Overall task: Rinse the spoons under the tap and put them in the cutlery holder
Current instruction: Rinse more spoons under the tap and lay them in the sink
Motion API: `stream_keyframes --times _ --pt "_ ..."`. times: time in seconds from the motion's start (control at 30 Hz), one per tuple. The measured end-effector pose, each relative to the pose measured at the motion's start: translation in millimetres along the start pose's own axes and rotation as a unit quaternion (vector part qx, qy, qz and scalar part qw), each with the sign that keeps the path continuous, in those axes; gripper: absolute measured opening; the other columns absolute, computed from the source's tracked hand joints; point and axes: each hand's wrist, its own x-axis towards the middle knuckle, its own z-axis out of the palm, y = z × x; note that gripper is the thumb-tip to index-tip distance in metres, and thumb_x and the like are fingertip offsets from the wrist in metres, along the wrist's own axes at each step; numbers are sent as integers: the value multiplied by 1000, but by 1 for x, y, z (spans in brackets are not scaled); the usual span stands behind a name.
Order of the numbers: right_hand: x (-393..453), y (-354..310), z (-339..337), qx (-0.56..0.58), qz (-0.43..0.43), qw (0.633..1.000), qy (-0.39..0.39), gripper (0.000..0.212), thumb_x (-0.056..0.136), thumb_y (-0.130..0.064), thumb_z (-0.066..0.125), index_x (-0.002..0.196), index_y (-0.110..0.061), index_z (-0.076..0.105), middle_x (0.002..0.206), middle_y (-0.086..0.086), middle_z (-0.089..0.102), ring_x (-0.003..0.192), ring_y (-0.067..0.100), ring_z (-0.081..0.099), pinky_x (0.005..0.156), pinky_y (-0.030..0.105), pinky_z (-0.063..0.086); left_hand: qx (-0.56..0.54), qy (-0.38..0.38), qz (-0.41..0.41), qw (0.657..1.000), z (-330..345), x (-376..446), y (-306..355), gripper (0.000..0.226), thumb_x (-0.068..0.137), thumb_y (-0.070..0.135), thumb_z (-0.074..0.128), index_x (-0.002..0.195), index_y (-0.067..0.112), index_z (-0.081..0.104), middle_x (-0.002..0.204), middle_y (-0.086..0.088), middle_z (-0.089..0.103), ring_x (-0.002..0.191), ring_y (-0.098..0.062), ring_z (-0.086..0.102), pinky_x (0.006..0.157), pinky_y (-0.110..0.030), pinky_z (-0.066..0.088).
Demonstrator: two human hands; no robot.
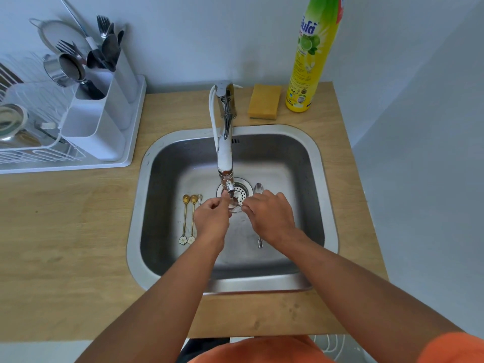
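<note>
Both hands meet under the tap over the drain of the steel sink. My left hand and my right hand pinch a small silver spoon between them, right below the spout. Two gold spoons with flower ends lie on the sink floor to the left, with a third spoon partly hidden beside them. A silver spoon lies to the right, mostly under my right hand. The white cutlery holder stands at the back left, holding forks and spoons.
A white dish rack with metal bowls sits left of the holder on a white tray. A yellow sponge and a yellow-green dish soap bottle stand behind the sink. Wooden counter surrounds the sink.
</note>
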Motion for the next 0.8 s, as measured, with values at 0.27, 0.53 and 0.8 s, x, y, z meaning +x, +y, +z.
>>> stream_keyframes --times 0.27,0.53,0.8 --pt "-3 11 -1 190 53 977 -82 20 104 -32 52 92 -25 67 90 -3 71 89 23 57 80 40 46 -120 -173 -125 969 -22 10 -8 31 104 43 58 105 20 78 88 7 75 79 -10 68 75 -33 56" --pt "-5 15 -6 349 74 913 -197 15 100 -22 60 92 -23 73 86 -10 73 81 9 68 77 37 56 -49 -231 -72 969 -29 14 -12 47 79 50 79 122 32 75 110 2 72 90 -16 61 78 -35 56" --pt "-9 7 -3 228 48 961 -147 24 102 -34 56 82 -22 64 78 -4 67 77 21 60 69 43 54 43 -101 4 994 -12 3 -2 31 87 48 80 90 17 78 83 4 81 76 -11 71 70 -33 55"
